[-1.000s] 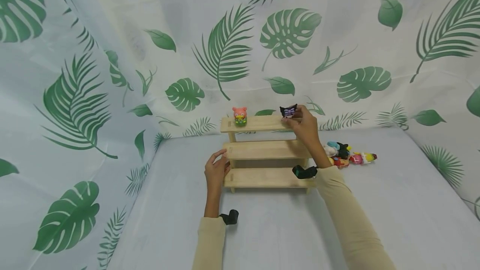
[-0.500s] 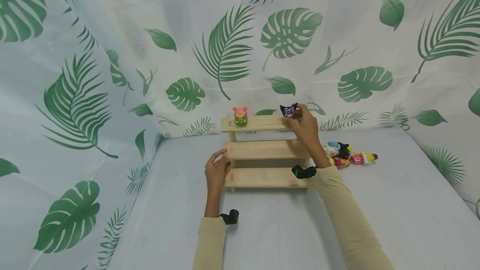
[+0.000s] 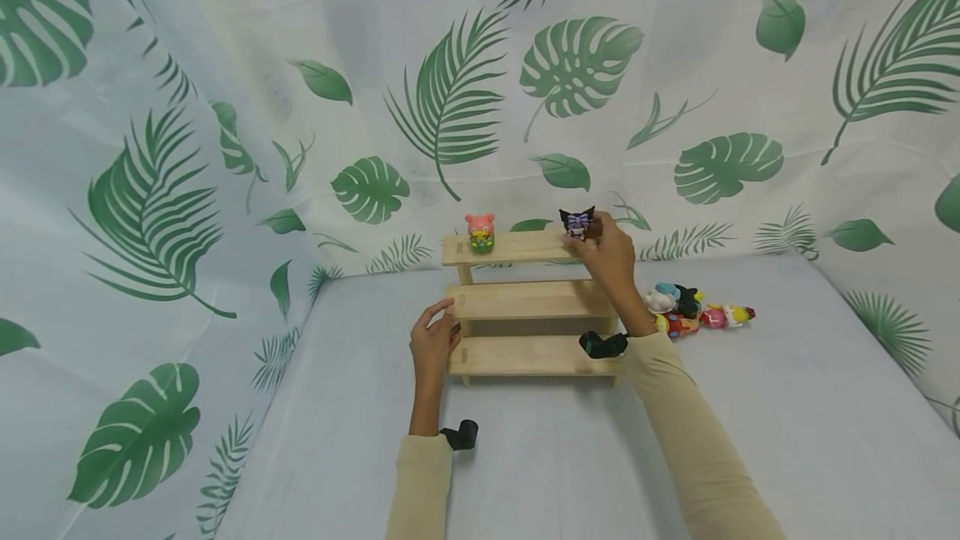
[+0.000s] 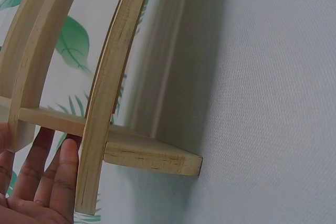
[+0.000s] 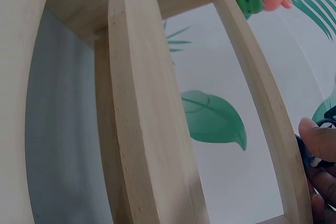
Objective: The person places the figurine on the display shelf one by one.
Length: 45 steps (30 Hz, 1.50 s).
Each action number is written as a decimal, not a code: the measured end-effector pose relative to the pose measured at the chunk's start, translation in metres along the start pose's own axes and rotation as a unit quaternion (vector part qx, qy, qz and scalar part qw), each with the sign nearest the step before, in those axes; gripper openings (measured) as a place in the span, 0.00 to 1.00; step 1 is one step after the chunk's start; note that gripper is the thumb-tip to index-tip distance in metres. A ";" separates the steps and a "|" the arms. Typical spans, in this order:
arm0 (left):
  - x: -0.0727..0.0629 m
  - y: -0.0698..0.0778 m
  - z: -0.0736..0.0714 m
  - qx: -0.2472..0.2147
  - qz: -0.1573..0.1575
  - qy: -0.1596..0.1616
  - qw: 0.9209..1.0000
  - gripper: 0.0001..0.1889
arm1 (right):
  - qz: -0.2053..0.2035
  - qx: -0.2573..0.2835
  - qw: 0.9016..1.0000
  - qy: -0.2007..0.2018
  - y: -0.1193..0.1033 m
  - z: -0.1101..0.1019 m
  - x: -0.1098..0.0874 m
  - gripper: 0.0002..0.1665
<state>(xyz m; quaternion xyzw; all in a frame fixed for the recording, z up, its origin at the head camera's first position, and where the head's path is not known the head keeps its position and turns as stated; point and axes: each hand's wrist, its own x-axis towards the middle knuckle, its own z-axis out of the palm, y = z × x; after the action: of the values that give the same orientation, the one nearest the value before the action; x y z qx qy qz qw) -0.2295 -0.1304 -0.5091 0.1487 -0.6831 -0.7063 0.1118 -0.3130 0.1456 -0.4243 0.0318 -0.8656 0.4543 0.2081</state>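
My right hand (image 3: 611, 257) pinches a small figurine (image 3: 577, 223) with black pointed ears and a purple bow at the right end of the top board. In the right wrist view, only part of this dark figurine (image 5: 315, 161) shows beside the fingers. The three-tier wooden display shelf (image 3: 536, 300) stands before me. My left hand (image 3: 432, 344) holds its left side by the middle board. The left wrist view shows the fingers (image 4: 65, 177) against the side frame. A pink-and-green figurine (image 3: 481, 233) stands upright on the left of the top board.
Several colourful figurines (image 3: 678, 311) lie in a cluster on the white cloth to the right of the shelf, partly behind my right forearm. A leaf-print curtain (image 3: 450, 107) hangs behind and at the sides. Each wrist wears a black camera (image 3: 461, 435).
The black-eared figurine has turned slightly and stands straighter, its front facing me more. My right forearm has shifted a little left. The left hand stays in place.
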 end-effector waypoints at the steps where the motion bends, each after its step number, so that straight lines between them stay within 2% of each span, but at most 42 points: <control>1: 0.000 0.000 0.000 0.000 0.001 0.000 1.000 0.15 | 0.000 -0.001 1.000 0.004 0.000 0.000 0.000 0.32; 9: -0.002 0.000 0.000 0.004 0.011 0.000 1.000 0.13 | -0.001 -0.007 1.000 0.010 0.003 0.003 0.000 0.33; 22: -0.001 0.001 0.000 0.006 0.007 0.001 1.000 0.13 | -0.004 0.001 1.000 0.002 0.003 0.002 -0.001 0.36; 29: -0.002 0.001 0.001 0.005 0.002 0.002 1.000 0.13 | -0.009 0.028 1.000 0.000 0.001 -0.002 -0.009 0.40; 35: -0.001 0.003 0.001 0.006 -0.010 -0.004 1.000 0.16 | -0.014 0.049 0.998 0.023 0.003 -0.005 -0.016 0.40; 40: -0.001 0.003 0.000 0.001 -0.013 -0.010 1.000 0.18 | -0.020 0.059 0.997 0.045 0.005 -0.009 -0.022 0.36; 45: -0.002 0.003 0.000 0.004 -0.012 -0.003 1.000 0.15 | -0.043 0.099 0.990 0.092 0.008 -0.015 -0.030 0.29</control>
<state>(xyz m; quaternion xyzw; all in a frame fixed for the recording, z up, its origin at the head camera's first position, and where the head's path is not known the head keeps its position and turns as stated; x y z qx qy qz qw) -0.2280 -0.1296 -0.5065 0.1552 -0.6844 -0.7053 0.1003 -0.2826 0.1581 -0.4352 0.0472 -0.7912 0.5297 0.3020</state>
